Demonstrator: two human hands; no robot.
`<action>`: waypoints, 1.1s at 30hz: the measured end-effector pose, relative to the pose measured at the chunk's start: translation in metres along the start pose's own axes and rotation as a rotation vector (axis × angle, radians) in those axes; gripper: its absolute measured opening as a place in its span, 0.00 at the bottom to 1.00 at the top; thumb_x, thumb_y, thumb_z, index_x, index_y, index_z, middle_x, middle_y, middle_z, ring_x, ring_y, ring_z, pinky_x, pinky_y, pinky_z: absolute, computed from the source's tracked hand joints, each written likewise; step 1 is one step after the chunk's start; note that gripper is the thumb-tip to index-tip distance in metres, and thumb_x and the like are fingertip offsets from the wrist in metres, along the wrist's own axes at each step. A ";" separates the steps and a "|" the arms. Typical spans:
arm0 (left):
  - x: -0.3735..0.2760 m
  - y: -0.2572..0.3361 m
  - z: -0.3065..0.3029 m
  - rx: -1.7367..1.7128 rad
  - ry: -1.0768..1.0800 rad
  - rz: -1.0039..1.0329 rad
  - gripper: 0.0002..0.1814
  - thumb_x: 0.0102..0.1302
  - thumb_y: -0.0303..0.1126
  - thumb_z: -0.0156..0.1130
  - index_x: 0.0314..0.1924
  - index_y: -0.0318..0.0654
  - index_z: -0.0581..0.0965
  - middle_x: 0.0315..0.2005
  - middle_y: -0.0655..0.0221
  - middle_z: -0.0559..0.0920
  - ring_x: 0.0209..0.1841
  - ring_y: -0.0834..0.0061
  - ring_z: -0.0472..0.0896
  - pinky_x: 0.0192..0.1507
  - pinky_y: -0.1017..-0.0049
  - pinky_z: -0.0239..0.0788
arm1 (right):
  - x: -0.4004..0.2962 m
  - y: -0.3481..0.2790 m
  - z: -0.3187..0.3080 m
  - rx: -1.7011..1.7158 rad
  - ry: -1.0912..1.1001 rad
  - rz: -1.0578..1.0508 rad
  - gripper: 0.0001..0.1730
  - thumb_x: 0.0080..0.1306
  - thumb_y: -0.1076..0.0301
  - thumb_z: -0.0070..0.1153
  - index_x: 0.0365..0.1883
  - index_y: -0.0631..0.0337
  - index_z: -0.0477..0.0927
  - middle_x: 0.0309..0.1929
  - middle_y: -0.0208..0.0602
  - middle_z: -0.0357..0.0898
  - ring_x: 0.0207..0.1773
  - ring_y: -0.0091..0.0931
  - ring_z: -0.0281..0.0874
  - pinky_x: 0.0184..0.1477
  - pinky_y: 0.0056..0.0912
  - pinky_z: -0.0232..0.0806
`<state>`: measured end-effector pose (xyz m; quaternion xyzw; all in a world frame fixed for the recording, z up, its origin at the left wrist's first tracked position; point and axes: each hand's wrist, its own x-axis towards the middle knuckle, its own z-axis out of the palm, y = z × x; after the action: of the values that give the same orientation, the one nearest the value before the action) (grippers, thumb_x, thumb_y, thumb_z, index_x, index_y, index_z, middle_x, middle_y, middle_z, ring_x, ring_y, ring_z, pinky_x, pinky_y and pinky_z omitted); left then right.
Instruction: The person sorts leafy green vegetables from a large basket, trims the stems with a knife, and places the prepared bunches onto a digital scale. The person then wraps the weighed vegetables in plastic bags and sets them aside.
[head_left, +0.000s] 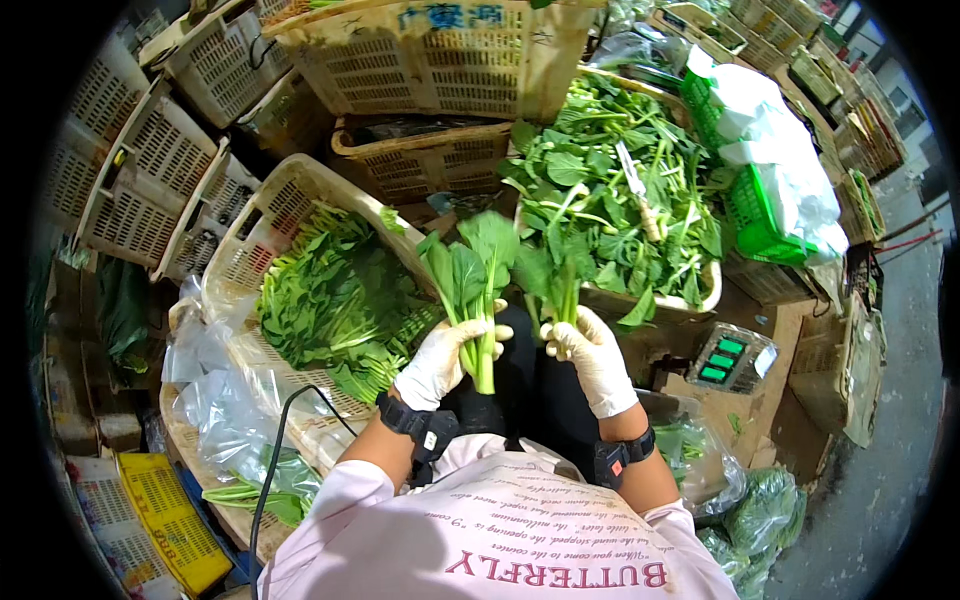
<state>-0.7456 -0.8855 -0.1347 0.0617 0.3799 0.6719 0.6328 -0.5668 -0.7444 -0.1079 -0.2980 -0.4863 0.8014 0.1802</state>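
My left hand (444, 358), in a pale glove, grips a leafy green with thick pale stalks (477, 330), its leaves pointing away from me. A smaller bunch of leafy greens (561, 289) is pinched in my gloved right hand (592, 356); its leaves are blurred. Left of my hands, a plastic crate (259, 217) holds neatly laid greens (330, 292). Beyond my right hand, another crate (712, 289) is heaped with loose greens (570, 172). A knife (637, 187) with a light handle lies on that heap.
A digital scale (731, 358) with a lit display stands at right. A green basket (757, 217) holds white plastic bags (780, 142). Clear plastic bags (229, 409) and a black cable (274, 457) lie at left. Stacked crates (435, 60) stand ahead; bagged greens (765, 510) lie lower right.
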 end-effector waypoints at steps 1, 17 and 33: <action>0.003 -0.004 0.001 -0.068 -0.017 -0.019 0.27 0.65 0.30 0.55 0.64 0.31 0.64 0.43 0.53 0.81 0.39 0.65 0.81 0.50 0.65 0.74 | -0.004 0.000 -0.007 0.020 0.001 -0.043 0.13 0.67 0.68 0.54 0.48 0.61 0.74 0.38 0.32 0.81 0.32 0.18 0.74 0.35 0.18 0.66; 0.022 -0.051 0.049 -0.463 -0.284 0.029 0.22 0.62 0.31 0.54 0.56 0.33 0.71 0.56 0.58 0.74 0.57 0.62 0.72 0.61 0.62 0.61 | -0.021 0.032 -0.022 0.098 0.054 -0.110 0.19 0.66 0.71 0.54 0.55 0.64 0.71 0.48 0.34 0.76 0.51 0.23 0.74 0.53 0.28 0.67; 0.016 -0.053 0.063 -0.026 -0.275 0.114 0.35 0.67 0.41 0.55 0.69 0.39 0.55 0.64 0.65 0.64 0.62 0.72 0.64 0.61 0.69 0.58 | -0.036 0.042 -0.027 0.360 -0.115 0.096 0.26 0.69 0.54 0.51 0.61 0.57 0.67 0.47 0.33 0.76 0.43 0.24 0.74 0.39 0.28 0.71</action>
<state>-0.6702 -0.8490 -0.1279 0.1664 0.2768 0.6969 0.6403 -0.5218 -0.7665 -0.1436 -0.2375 -0.3301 0.8987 0.1640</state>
